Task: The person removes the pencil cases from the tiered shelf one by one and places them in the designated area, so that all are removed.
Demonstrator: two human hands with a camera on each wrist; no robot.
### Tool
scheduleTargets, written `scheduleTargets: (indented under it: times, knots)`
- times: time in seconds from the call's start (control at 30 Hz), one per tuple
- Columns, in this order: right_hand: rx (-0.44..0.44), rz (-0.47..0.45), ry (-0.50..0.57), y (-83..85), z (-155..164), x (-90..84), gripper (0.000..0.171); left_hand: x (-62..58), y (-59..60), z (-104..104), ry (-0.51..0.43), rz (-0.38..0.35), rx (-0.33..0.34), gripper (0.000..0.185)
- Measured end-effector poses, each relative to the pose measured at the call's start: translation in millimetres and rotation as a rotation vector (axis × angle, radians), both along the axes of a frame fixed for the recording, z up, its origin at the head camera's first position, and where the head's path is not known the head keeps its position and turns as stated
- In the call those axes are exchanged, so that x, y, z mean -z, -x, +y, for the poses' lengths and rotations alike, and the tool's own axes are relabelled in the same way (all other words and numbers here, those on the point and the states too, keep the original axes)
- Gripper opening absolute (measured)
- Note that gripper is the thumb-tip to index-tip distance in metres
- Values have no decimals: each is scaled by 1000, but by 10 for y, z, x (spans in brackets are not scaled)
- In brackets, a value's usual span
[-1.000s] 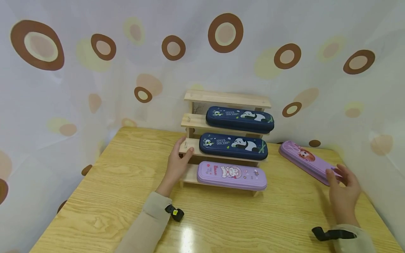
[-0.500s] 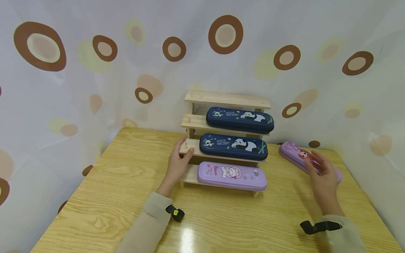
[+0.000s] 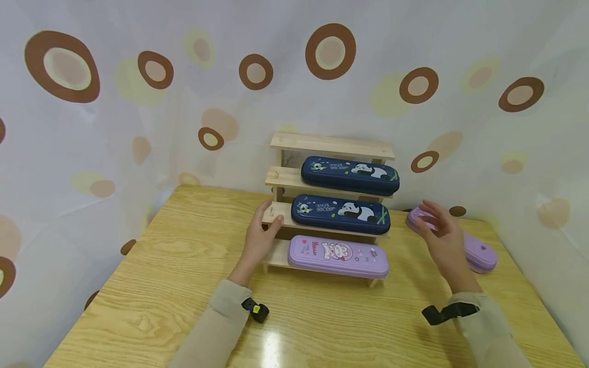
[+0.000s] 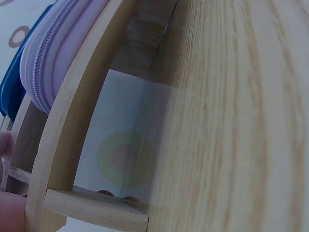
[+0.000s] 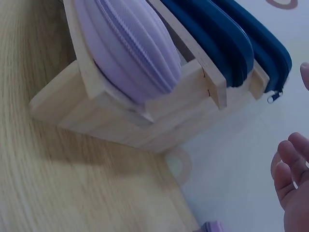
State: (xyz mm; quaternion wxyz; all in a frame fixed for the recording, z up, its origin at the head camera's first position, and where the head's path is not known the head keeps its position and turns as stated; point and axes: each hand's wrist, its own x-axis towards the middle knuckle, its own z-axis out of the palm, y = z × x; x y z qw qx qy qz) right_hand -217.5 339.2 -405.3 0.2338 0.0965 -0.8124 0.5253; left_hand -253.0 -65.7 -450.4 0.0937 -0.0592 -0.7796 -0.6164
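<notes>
A stepped wooden shelf stands at the back of the table. Its upper steps carry two navy panda pencil cases, and a purple case lies on the lowest step. My left hand grips the left end of the second step. A second purple case lies on the table to the right. My right hand hovers open over its far left end, fingers spread, hiding that end; contact cannot be told. The right wrist view shows the shelf's side and my right fingertips.
The wooden table is hemmed in at the back and both sides by a white curtain with brown circles. The shelf's top step holds nothing. The left wrist view shows the shelf's frame close up.
My right hand has moved left and away along the purple case on the table, from its near right end to its far left end. The left hand stays on the shelf.
</notes>
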Motion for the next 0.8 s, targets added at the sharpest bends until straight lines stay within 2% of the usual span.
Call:
scheduleTargets:
  times: [0.2, 0.43, 0.8]
  knots:
    - [-80, -47, -5, 117, -125, -179, 59, -23, 3, 1, -7, 4, -2, 57]
    - [-104, -175, -125, 240, -202, -317, 69, -15, -3, 7, -15, 12, 2, 58]
    - [-103, -201, -166, 399, -382, -456, 80, -8, -20, 16, -31, 8, 3, 59]
